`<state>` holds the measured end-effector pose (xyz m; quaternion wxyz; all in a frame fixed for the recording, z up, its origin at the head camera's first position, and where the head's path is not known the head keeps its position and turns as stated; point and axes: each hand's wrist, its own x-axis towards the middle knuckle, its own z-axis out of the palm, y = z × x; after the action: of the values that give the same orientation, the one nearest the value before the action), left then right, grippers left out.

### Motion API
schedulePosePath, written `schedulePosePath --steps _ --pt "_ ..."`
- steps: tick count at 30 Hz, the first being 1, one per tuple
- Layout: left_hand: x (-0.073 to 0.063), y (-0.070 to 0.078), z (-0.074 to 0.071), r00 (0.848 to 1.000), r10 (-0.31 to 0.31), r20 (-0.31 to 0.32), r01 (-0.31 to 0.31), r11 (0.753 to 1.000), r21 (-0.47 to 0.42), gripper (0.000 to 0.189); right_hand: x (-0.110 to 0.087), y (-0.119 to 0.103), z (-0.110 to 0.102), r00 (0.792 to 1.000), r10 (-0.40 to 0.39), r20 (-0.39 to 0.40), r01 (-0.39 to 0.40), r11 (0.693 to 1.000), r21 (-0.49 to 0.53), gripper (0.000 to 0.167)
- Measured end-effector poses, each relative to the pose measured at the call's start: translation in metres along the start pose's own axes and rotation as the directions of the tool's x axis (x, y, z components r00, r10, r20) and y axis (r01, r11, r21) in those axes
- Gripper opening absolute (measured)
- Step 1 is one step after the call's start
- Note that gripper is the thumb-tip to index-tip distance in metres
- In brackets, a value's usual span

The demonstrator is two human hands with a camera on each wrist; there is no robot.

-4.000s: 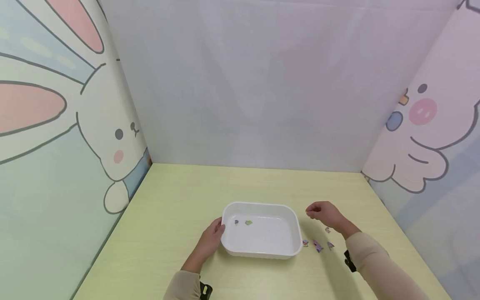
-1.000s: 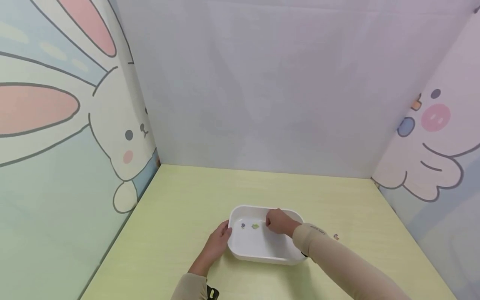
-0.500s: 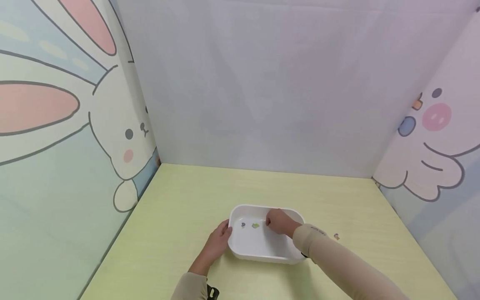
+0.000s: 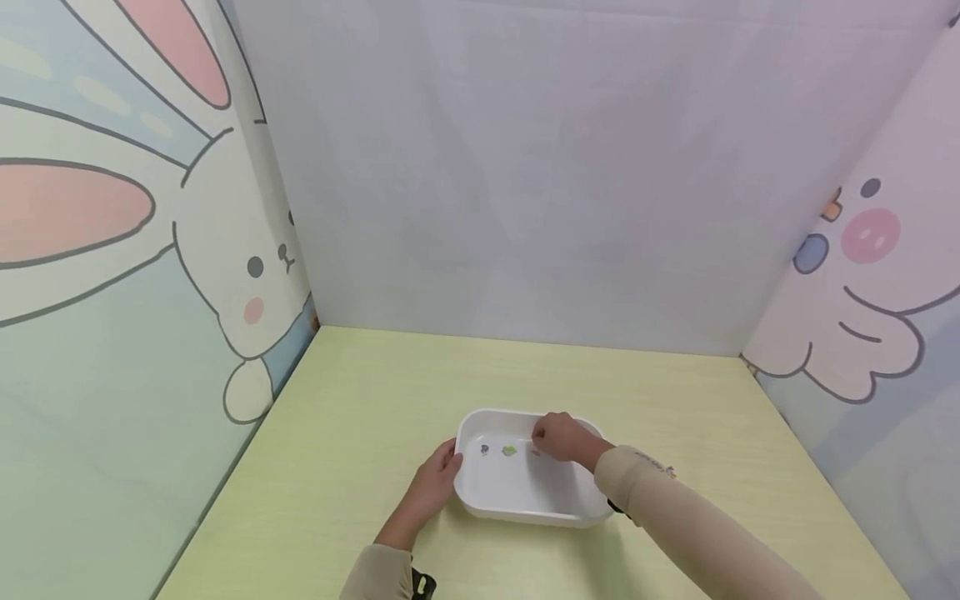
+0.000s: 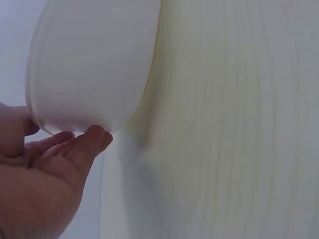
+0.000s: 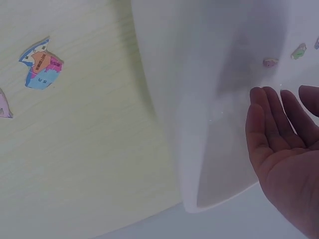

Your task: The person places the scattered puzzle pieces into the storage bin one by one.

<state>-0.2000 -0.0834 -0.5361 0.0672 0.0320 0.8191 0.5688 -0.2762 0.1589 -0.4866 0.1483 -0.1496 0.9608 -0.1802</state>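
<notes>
My left hand (image 4: 435,481) grips the left end of a white plastic tray (image 4: 517,514), thumb at the rim and fingers against the outer wall in the left wrist view. My right hand (image 4: 558,436) hovers inside the tray; in the right wrist view its fingers are relaxed with nothing between them. On the tray floor lie small flat colourful cut-out pieces in a row: a blue one (image 4: 484,449), a green one (image 4: 509,450) and a pinkish one (image 6: 270,62) near my right fingertips.
On the table (image 4: 375,383) right of the tray, the right wrist view shows a multicoloured cut-out piece (image 6: 42,67) and part of a pink one (image 6: 4,105). Another small piece (image 4: 671,472) lies beyond my right sleeve. Printed panels and a pale backdrop surround the table.
Over four seconds my right hand has gone from above the table into the tray. Since half a second ago it has lifted slightly, and the pinkish piece shows beneath it. My left hand keeps its grip.
</notes>
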Motion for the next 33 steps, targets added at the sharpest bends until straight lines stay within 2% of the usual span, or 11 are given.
schedulePosePath --steps 10,21,33 --pt "0.002 0.000 0.000 1.000 0.008 -0.004 -0.008 1.000 0.015 0.045 -0.004 0.001 -0.004 0.999 -0.048 -0.017 0.049 0.998 0.025 0.009" --pt "0.001 0.002 0.001 1.000 -0.010 -0.011 0.010 1.000 0.013 0.045 -0.016 -0.008 -0.030 0.995 -0.058 -0.080 0.066 0.992 0.106 0.015" --pt "0.000 0.001 0.000 1.000 -0.008 -0.009 0.008 1.000 0.019 0.045 -0.034 0.009 -0.055 0.981 -0.081 -0.178 0.105 0.986 0.127 0.022"
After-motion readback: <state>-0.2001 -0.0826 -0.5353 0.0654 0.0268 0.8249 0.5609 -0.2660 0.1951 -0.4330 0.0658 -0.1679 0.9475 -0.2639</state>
